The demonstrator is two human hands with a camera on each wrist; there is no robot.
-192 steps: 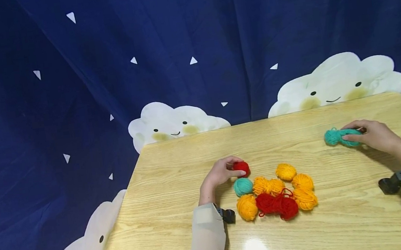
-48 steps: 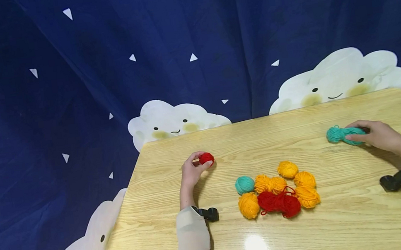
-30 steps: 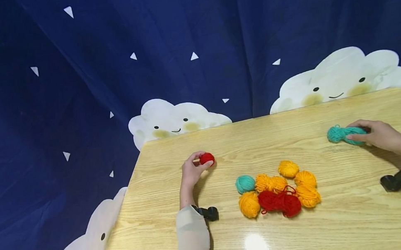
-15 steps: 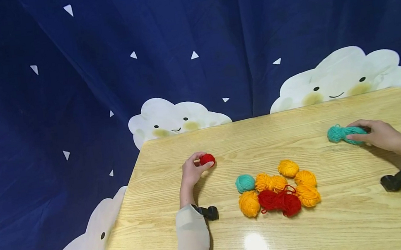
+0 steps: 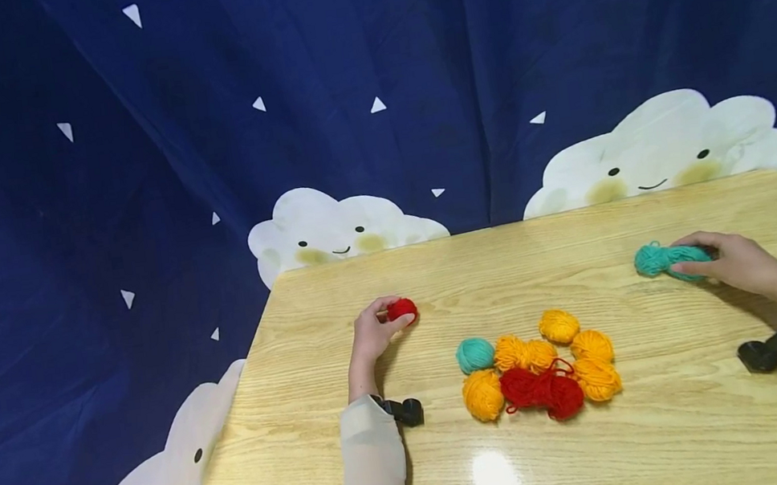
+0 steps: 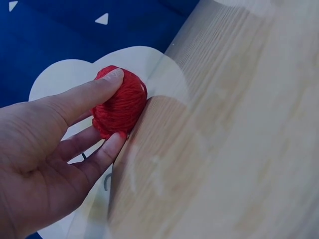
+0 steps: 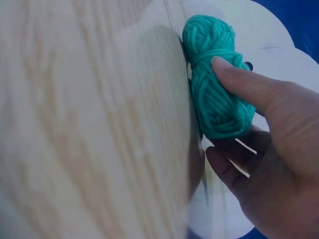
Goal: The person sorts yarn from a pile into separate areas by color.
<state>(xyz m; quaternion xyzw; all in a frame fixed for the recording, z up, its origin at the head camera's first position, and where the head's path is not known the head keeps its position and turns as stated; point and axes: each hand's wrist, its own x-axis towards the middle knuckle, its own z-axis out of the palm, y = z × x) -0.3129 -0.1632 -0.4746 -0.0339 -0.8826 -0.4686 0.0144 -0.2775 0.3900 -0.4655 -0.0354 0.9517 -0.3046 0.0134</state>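
A small red ball of yarn (image 5: 403, 311) is pinched between the thumb and fingers of my left hand (image 5: 371, 333), at the left part of the table. The left wrist view shows that red ball (image 6: 119, 104) against the tabletop, thumb on top. Far to the right, my right hand (image 5: 736, 262) holds a teal skein of yarn (image 5: 655, 260), tied in at its middle. In the right wrist view the teal skein (image 7: 214, 84) lies along the wood, with the thumb across its waist and the fingers partly hidden behind it.
Between the hands lies a cluster on the wooden table (image 5: 297, 448): a teal ball (image 5: 475, 355), a red skein (image 5: 541, 393), an orange ball (image 5: 483, 396) and several other orange yarn bundles (image 5: 596, 375). A dark blue curtain (image 5: 336, 55) with clouds hangs behind the far edge.
Since the oldest frame, my left hand has carried the red ball from beside the teal ball to the left and farther back. My right hand stays on the teal skein; little differs lately.
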